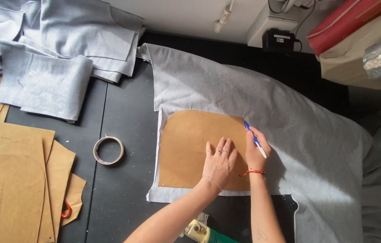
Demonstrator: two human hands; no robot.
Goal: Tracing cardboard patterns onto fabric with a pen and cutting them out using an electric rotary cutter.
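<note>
Brown paper pattern piece (190,148) lies on the grey cloth (289,112). The left hand (219,162) presses it flat, fingers open. The right hand (256,150) grips a blue and white pen (255,138) at its edge, hiding the corner.

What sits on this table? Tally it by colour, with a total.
Grey: 2, spread cloth, cut cloth pile
Brown: 2, paper pattern, pattern stack
Blue: 1, pen
Clear: 1, tape roll
Total: 6
</note>
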